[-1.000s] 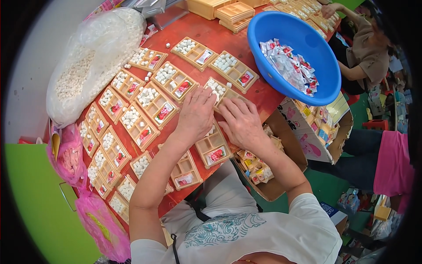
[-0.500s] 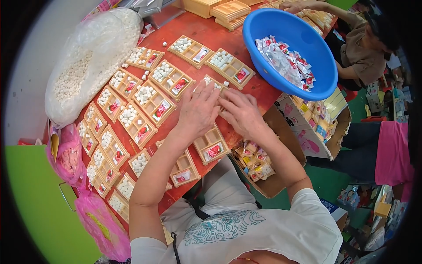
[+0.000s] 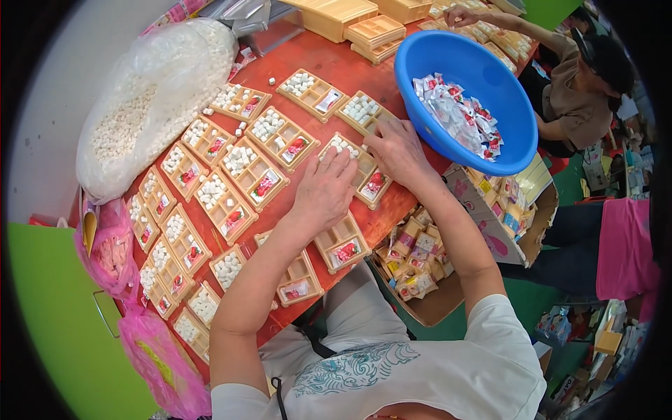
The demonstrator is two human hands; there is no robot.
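Across the red table lie several tan compartment trays (image 3: 241,159), each with small white cubes in one end; many also hold a red-and-white packet (image 3: 295,148). My left hand (image 3: 323,187) rests open on the near tray (image 3: 365,170), its fingers stretched over the white cubes (image 3: 339,144). My right hand (image 3: 399,155) is at the far right side of this tray, fingers bent and fingertips together beside a white cube. What those fingertips hold, if anything, is hidden. Just beyond my right hand is another cube-filled tray (image 3: 362,110), partly covered by it.
A blue basin (image 3: 521,115) of packets stands right. A clear bag (image 3: 157,91) of white cubes lies left. Cartons (image 3: 437,301) of packed goods sit below the table's right edge. Stacked trays (image 3: 374,31) stand at the back; a co-worker (image 3: 581,91) is at far right.
My hands have moved apart: the right has shifted right toward the tray's far side, uncovering its packet. My left hand has flattened over the cubes. The whole view has shifted slightly.
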